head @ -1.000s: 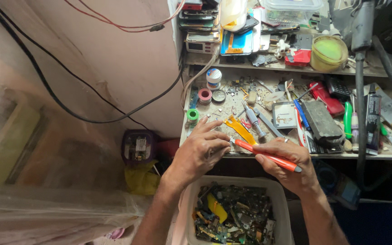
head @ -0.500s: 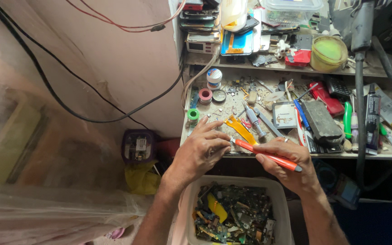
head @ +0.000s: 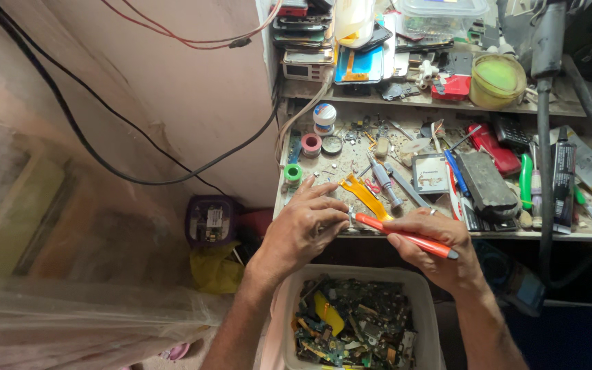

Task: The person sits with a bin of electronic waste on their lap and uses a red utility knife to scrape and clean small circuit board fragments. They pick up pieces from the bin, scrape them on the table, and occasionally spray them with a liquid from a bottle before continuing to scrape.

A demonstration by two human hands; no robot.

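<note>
R hand (head: pixel 436 250) grips orange screwdriver (head: pixel 405 236), long axis slanting up-left, tip by L hand (head: pixel 306 229). L fingers pinch sth tiny at bench (head: pixel 447 236) edge, can't tell what. L hand nearer.

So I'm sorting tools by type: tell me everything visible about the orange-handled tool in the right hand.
The orange-handled tool looks like a slim screwdriver: a long, glossy, plastic-looking orange handle with a dark cap at its rear end. It lies nearly level, tilted slightly, tip toward the left hand, rear toward the lower right. The right hand wraps its fingers over the handle's middle. Its tip meets the left hand's fingertips at the workbench front edge; what it touches there is too small to tell.
</note>
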